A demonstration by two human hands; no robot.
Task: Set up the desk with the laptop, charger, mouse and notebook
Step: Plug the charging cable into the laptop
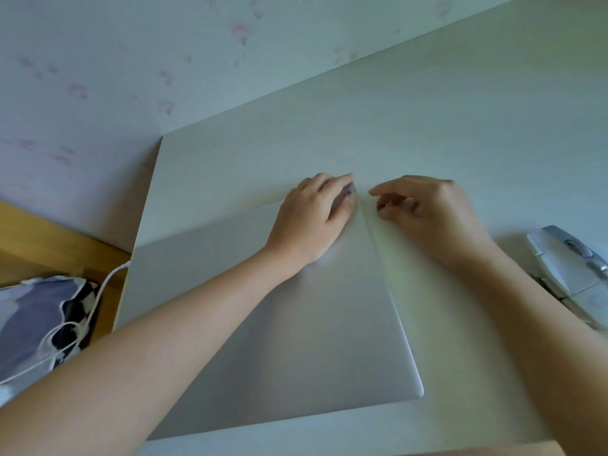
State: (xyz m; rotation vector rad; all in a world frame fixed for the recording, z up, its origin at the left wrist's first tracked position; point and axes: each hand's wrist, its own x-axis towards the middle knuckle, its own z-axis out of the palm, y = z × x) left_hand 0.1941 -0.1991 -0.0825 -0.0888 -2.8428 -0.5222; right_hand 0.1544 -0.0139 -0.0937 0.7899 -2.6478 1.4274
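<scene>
A closed silver laptop [312, 330] lies flat on the white desk [427, 126]. My left hand [312, 218] rests on its lid, and the fingers curl over the far right corner. My right hand [424, 209] is on the desk just right of that corner. Its thumb and fingers pinch a small dark piece [383, 205], too small to identify. A white mouse [572, 271] sits on the desk at the right edge of view. A white charger cable [98, 291] runs from the desk's left edge down over a bag.
A patterned cloth bag [39, 320] lies at the lower left on a wooden surface [49, 238]. A pale wall [131, 60] with faint pink marks runs along the desk's far and left sides.
</scene>
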